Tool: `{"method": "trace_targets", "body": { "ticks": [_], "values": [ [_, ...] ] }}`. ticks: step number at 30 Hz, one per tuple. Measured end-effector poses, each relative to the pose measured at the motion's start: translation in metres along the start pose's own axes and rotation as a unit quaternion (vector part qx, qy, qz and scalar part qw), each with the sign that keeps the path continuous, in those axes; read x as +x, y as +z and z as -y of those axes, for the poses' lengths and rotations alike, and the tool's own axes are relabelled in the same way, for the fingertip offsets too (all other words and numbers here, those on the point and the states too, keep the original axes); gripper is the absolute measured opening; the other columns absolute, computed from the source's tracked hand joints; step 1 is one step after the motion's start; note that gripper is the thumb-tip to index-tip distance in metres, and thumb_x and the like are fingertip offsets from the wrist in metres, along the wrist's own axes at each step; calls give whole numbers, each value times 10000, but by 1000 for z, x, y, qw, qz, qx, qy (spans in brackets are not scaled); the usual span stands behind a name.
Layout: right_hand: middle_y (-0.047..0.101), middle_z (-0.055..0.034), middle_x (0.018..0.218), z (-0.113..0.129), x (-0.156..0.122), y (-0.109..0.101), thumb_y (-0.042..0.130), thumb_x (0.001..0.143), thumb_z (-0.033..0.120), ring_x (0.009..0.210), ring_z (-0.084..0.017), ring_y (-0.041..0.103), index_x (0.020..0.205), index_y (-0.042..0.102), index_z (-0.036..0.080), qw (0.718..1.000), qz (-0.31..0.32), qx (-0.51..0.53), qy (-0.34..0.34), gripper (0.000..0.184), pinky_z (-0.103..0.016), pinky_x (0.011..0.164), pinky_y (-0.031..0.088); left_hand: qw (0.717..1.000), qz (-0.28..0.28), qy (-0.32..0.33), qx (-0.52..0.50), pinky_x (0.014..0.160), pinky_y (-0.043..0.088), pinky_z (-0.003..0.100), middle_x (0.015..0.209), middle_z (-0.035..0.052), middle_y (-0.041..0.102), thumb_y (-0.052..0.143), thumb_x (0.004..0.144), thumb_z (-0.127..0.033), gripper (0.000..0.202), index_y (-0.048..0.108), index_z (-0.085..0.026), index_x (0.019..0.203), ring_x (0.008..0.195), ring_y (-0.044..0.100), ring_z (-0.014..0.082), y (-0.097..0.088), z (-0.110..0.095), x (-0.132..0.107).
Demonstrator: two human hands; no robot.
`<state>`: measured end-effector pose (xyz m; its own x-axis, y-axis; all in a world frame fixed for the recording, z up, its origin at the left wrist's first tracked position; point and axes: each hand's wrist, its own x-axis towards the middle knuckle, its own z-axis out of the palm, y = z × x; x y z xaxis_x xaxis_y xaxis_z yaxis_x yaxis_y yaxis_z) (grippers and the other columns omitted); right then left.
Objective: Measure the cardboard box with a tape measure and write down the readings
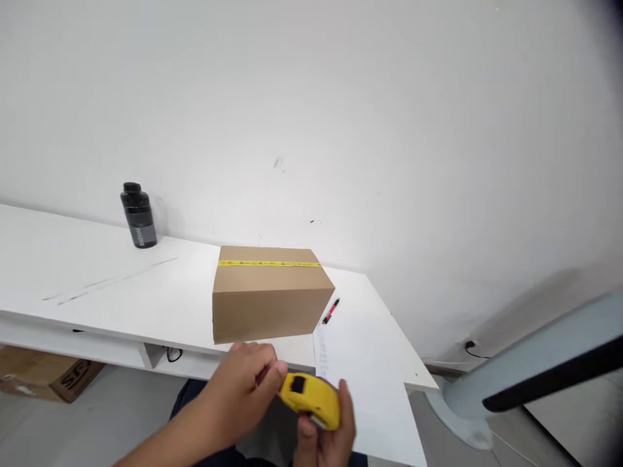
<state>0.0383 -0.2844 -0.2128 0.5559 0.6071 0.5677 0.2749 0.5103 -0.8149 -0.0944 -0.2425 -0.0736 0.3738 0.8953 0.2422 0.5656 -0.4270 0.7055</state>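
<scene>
A yellow tape measure [315, 397] with a black button is in my right hand [335, 431], whose fingers and thumb are wrapped round its rear end. My left hand [246, 383] is closed at the front end of the tape measure, thumb against its tip; any blade between the fingers is hidden. Both hands are just in front of the table edge. Beyond them, a closed brown cardboard box [272, 311] rests on the white table [195, 292], with a strip of yellow printed tape [270, 263] across its top.
A red and black pen [331, 311] lies right of the box, by a sheet of paper [335, 350] with writing. A black bottle [139, 217] stands at the back left against the wall. Another carton [43, 373] is under the table. A grey stand [530, 344] rises at right.
</scene>
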Motion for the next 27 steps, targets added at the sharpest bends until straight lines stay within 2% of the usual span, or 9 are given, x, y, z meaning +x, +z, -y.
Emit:
{"method": "trace_targets", "body": {
  "ticks": [4, 7, 10, 14, 17, 19, 23, 25, 27],
  "values": [
    [661, -193, 1299, -9, -18, -14, 523, 1008, 458, 1126, -349, 699, 1585, 294, 252, 998, 57, -23, 28, 654, -504, 910, 593, 975, 62, -106, -188, 649, 393, 316, 674, -10, 473, 270, 939, -697, 533, 380, -246, 677, 672, 459, 184, 49, 22, -6],
    [558, -199, 1464, -10, -19, -23, 557, 986, 479, 1291, -370, 607, 1533, 391, 274, 994, 34, -50, 91, 607, -513, 997, 559, 952, 84, -153, -250, 673, 434, 332, 692, -4, 497, 314, 873, -814, 601, 458, -260, 692, 695, 485, 202, 68, 31, -5],
    [590, -171, 1417, -6, -9, -27, 583, 962, 525, 1227, -333, 645, 1514, 393, 277, 988, 26, -7, 155, 634, -476, 971, 569, 944, 103, -163, -268, 746, 484, 365, 751, 21, 574, 285, 875, -836, 643, 559, -273, 727, 773, 559, 231, 77, 37, -9],
    [725, -103, 1096, 3, 16, -29, 597, 932, 592, 758, -213, 706, 1509, 371, 238, 947, 62, 87, 302, 714, -359, 679, 608, 953, 72, -126, -267, 983, 503, 423, 1145, 69, 689, 377, 899, -767, 573, 646, -331, 1154, 1079, 632, 282, 88, 46, -18],
    [738, -90, 1013, 6, 30, -28, 646, 880, 634, 786, -227, 715, 1422, 483, 212, 914, 76, 125, 378, 706, -370, 712, 613, 967, 71, -116, -217, 1171, 387, 471, 1503, 84, 528, 676, 805, -626, 732, 462, -366, 1455, 1378, 496, 330, 96, 52, -22],
    [727, -65, 947, 5, 33, -26, 681, 855, 630, 841, -242, 722, 1322, 582, 221, 907, 90, 137, 387, 629, -376, 753, 614, 967, 96, -119, -206, 1207, 346, 487, 1583, 82, 440, 747, 778, -512, 853, 366, -371, 1527, 1444, 432, 334, 101, 58, -21],
    [689, -33, 864, 2, 39, -31, 667, 858, 640, 549, -156, 610, 1261, 652, 245, 891, 194, 147, 383, 565, -289, 475, 519, 968, 87, -98, -213, 1135, 430, 483, 1466, 96, 556, 776, 743, -426, 746, 498, -333, 1428, 1323, 549, 345, 104, 76, -11],
    [692, -30, 888, 2, 54, -39, 655, 874, 637, 491, -120, 565, 1382, 580, 264, 865, 277, 163, 384, 635, -271, 463, 483, 970, 65, -85, -217, 1067, 481, 474, 1374, 88, 622, 766, 746, -460, 697, 523, -332, 1387, 1237, 604, 343, 103, 83, -1],
    [704, -37, 928, 2, 77, -50, 648, 869, 661, 551, -140, 620, 1493, 459, 276, 850, 312, 206, 371, 757, -307, 553, 526, 973, 54, -58, -216, 990, 519, 449, 1322, 85, 649, 728, 774, -487, 688, 491, -330, 1401, 1171, 634, 326, 102, 84, 17]
  ]
}}
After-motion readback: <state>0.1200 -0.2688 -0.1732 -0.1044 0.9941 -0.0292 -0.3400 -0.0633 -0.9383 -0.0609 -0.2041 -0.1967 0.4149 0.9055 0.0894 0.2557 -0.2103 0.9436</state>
